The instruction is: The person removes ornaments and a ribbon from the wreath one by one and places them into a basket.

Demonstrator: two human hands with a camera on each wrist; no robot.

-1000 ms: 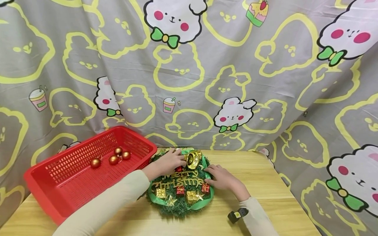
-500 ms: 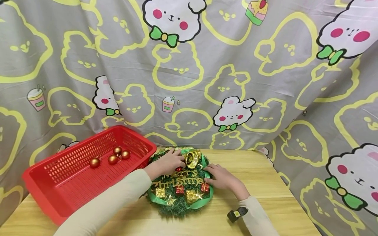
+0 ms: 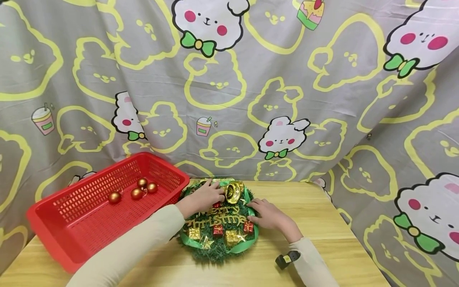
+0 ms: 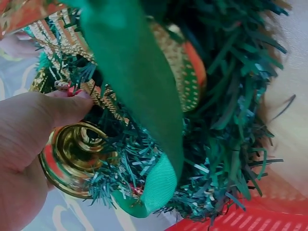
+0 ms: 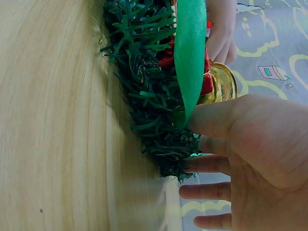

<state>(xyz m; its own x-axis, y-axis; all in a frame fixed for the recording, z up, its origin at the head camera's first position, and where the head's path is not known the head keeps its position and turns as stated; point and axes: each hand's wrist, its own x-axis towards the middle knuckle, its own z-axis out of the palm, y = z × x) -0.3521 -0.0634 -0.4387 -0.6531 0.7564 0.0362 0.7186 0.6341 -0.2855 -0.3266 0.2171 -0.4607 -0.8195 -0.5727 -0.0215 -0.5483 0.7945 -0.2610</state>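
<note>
A round green tinsel wreath (image 3: 215, 255) with green ribbon, "Merry Christmas" gold lettering, small red and gold gift boxes and stars lies on the table. My left hand (image 3: 204, 197) reaches over its upper part and holds the gold bell (image 3: 233, 193), whose mouth faces me. In the left wrist view, the thumb (image 4: 72, 108) ends at a small red piece beside the bell, with the fingers mostly hidden behind it. My right hand (image 3: 269, 215) rests at the wreath's right edge, its thumb at the ribbon (image 5: 190, 62) and its fingers straight and spread.
A red perforated basket (image 3: 82, 243) stands left of the wreath, with several gold balls (image 3: 136, 193) inside. The wooden table (image 3: 322, 247) backs onto a grey patterned curtain (image 3: 222, 119). A black wrist device (image 3: 287, 260) sits at the right sleeve.
Everything in the head view shifts slightly up and left. Both hands keep their places on the wreath.
</note>
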